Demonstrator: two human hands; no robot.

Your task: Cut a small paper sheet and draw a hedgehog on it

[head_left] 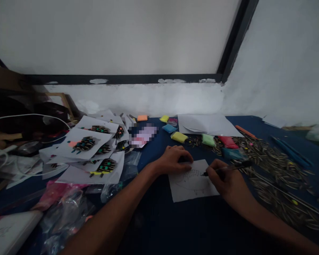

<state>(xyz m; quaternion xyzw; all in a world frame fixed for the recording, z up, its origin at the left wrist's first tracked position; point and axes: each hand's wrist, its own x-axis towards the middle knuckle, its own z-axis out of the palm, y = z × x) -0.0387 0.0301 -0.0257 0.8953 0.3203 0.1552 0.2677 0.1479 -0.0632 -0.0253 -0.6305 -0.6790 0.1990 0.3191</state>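
A small white sheet of paper lies on the blue table, bearing a dark line drawing of a rounded body with rows of small marks and short legs. My right hand is closed around a dark pen, whose tip touches the paper near the drawn marks. Across the sheet's upper left edge rests my left hand, pressing it down with the fingers bent and the thumb apart from them. Nothing shows in its grasp.
Sunflower seeds spread over the right side, with blue tweezers. Colored clay packets and blank white sheets lie behind. At left are papers with seed-covered animals, plastic bags and a white box.
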